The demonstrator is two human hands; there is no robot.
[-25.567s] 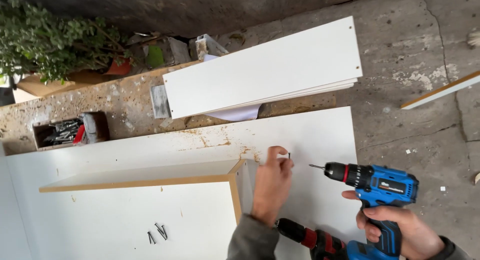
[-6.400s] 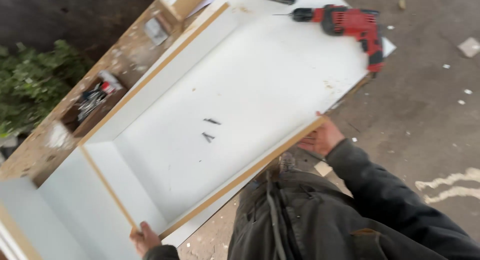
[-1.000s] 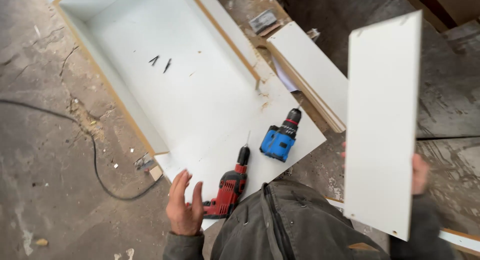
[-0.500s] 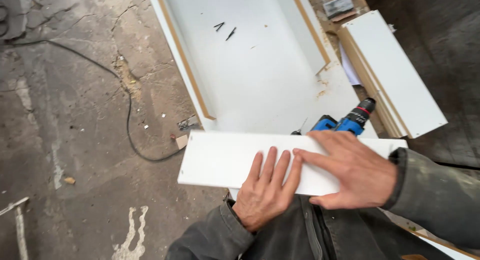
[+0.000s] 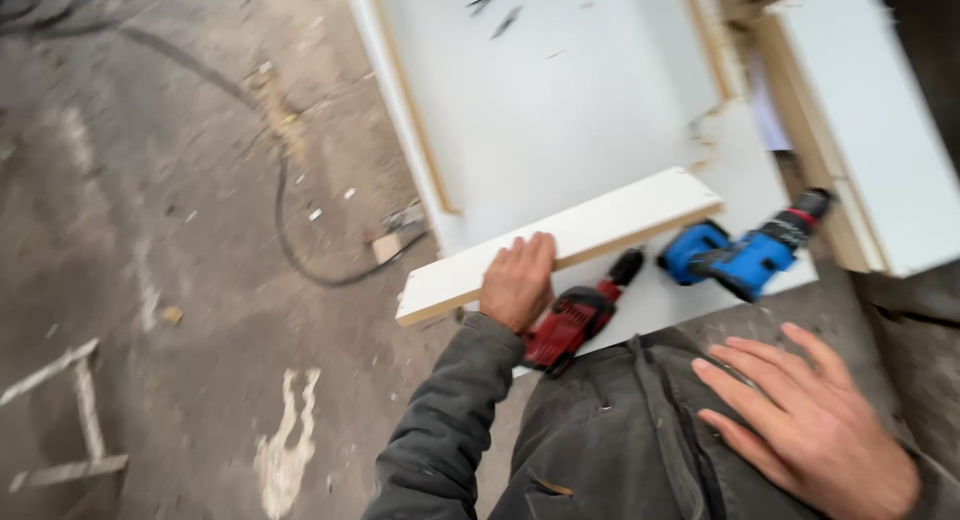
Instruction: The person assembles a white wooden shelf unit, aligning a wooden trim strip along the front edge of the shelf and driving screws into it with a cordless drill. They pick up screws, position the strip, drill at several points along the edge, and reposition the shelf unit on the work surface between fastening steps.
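Gripping the near long edge of a narrow white board (image 5: pixel 560 242) with the left hand (image 5: pixel 517 285), fingers curled over the top face, knuckles toward the camera. Holding that board tilted, its far end higher toward the right, its near end jutting out over the concrete floor (image 5: pixel 180 280). Hanging above the front corner of a large white cabinet panel (image 5: pixel 560 110) lying flat on the ground, wood-coloured edging showing along its rim.

Spreading the right hand (image 5: pixel 810 425) open, fingers apart and grasping nothing, hovering over the dark jacket (image 5: pixel 620 440) at lower right.

Lying on the panel just beyond the left hand: a red cordless drill (image 5: pixel 575 315), partly hidden under the board and the wrist. Lying close beside it to the right: a blue cordless drill (image 5: pixel 745 255), its chuck pointing up and right. Resting at the far right: a stack of white boards (image 5: pixel 870 120), separate from the panel. Scattering near the panel's top edge: a few dark screws (image 5: pixel 495 12), blurred. Snaking across the floor on the left: a black cable (image 5: pixel 290 230), ending near a small scrap of wood (image 5: pixel 385 247). Showing no readable labels or packages, everything smeared by motion blur.
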